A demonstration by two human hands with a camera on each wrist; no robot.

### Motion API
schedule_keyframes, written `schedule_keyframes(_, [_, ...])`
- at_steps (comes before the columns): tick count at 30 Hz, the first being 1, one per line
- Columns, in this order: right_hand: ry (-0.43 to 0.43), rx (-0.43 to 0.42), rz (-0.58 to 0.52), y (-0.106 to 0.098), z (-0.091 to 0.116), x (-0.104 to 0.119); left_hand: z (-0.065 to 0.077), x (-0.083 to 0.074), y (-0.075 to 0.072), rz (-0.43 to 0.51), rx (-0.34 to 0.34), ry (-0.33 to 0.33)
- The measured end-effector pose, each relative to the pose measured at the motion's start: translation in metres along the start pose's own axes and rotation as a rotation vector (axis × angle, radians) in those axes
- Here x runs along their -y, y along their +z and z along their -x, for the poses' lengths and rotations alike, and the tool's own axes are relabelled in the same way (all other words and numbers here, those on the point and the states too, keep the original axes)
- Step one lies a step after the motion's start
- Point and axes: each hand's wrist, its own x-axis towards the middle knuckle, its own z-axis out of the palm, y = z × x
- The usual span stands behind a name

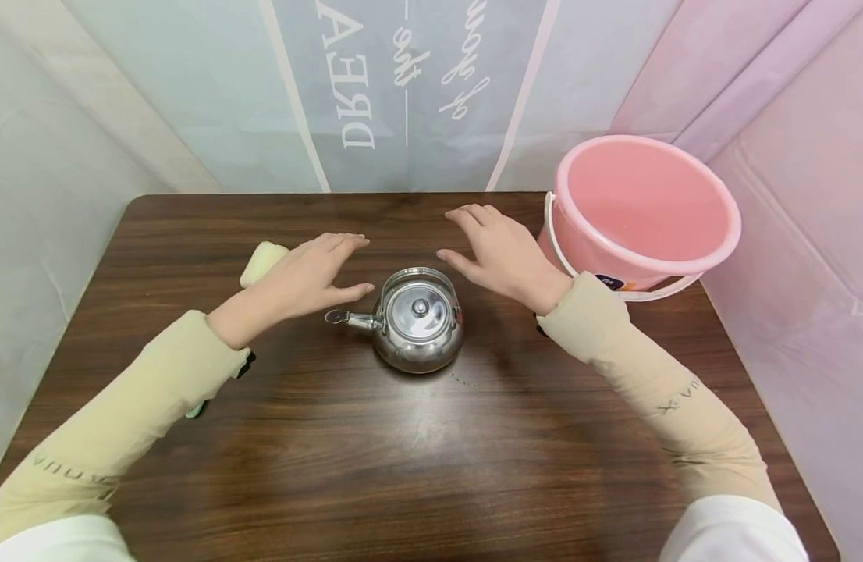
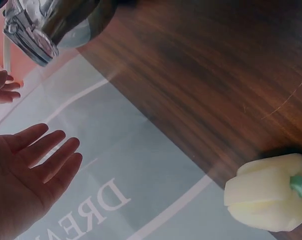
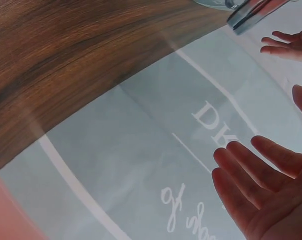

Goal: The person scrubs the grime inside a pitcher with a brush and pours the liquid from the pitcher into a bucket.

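Note:
A shiny steel kettle (image 1: 419,351) with a knobbed lid and a raised arched handle stands on the table, its spout pointing left. To its left hovers my left hand (image 1: 298,277), fingers spread and nothing held, with the thumb near the spout. My right hand (image 1: 505,254) is held up at the kettle's right, its fingers apart and the palm bare. Neither hand touches the kettle. Behind the left wrist lies a pale yellow sponge head (image 2: 266,195) with a green part joined at its middle; the forearm hides most of its length.
A pink bucket (image 1: 649,203) with a white handle stands at the table's back right, close to the right forearm. The dark wooden table (image 1: 417,484) ends at a printed curtain (image 1: 410,94) behind. Pale sheets (image 1: 811,195) hang on both sides.

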Motion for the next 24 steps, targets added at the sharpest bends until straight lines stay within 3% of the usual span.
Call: schedule_keyframes(24, [-0.112,-0.052,0.005,-0.006,0.012,0.023,0.016,-0.015,0.017,0.082,0.062,0.02])
